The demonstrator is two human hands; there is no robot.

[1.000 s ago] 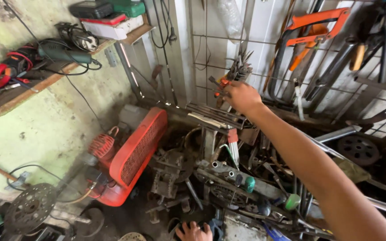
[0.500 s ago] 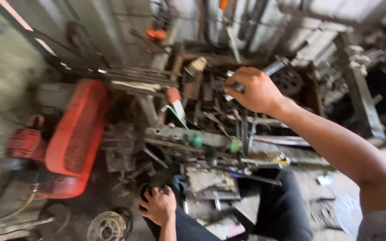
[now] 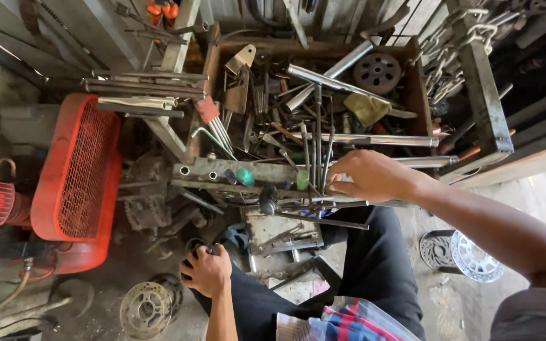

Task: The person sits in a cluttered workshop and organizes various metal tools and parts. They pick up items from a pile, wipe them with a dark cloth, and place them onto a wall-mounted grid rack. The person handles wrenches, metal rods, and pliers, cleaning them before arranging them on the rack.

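Observation:
My right hand [image 3: 368,177] reaches over a cluttered tool rack, fingers pinched on a thin metal rod [image 3: 318,136] that stands among other long rods. Just left of it, green-handled screwdrivers [image 3: 244,176] sit in a grey metal holder bar [image 3: 203,169]. My left hand [image 3: 207,269] is low by my knee, fingers curled over a dark round part [image 3: 192,245]; how firmly it grips is hard to see. My legs in dark trousers [image 3: 374,265] are below the rack.
An open wooden box [image 3: 415,82] behind the rack holds pipes, a small wheel and flat tools. A red mesh-guarded machine [image 3: 77,170] stands left. A brake disc [image 3: 146,309] lies on the floor; a silver wheel part [image 3: 473,256] sits right. A chain [image 3: 450,38] hangs at upper right.
The view dropped from the wall of hanging tools to the rack and floor. My right hand came down from the wall and toward me, reaching the rods. My left hand stayed low.

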